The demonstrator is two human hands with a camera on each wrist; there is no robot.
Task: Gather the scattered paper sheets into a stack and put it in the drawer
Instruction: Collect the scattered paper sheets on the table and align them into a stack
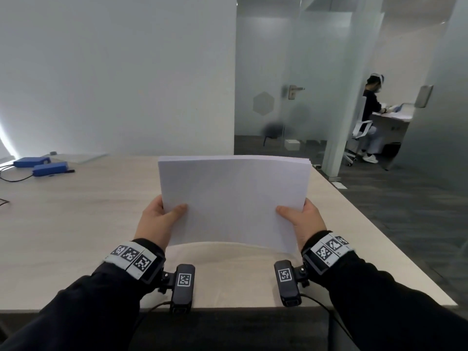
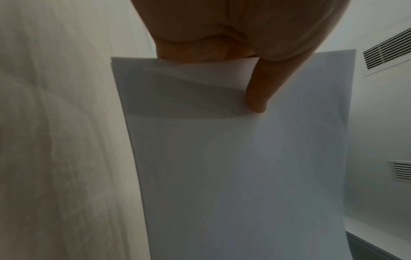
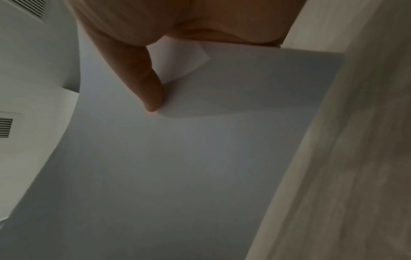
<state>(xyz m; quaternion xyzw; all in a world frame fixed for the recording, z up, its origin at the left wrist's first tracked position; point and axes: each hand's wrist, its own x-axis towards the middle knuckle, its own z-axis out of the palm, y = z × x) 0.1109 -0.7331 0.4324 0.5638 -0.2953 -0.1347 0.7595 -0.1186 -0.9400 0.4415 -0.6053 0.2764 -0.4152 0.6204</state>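
A stack of white paper sheets [image 1: 233,198] is held up off the light wooden table [image 1: 76,224], tilted towards me, its near edge bowed upward. My left hand [image 1: 162,219] grips its left edge, thumb on top and fingers hidden underneath. My right hand [image 1: 301,220] grips the right edge the same way. In the left wrist view the stack [image 2: 244,167] fills the middle, with my thumb [image 2: 258,91] pressing on it. The right wrist view shows the stack [image 3: 177,158] under my other thumb [image 3: 151,88]. No drawer is in view.
Two blue boxes [image 1: 41,165] with black cables lie at the table's far left, beside a flat white sheet or pad [image 1: 81,157]. The table's right edge [image 1: 379,231] drops to grey carpet. A person [image 1: 372,107] sits at a desk behind glass partitions.
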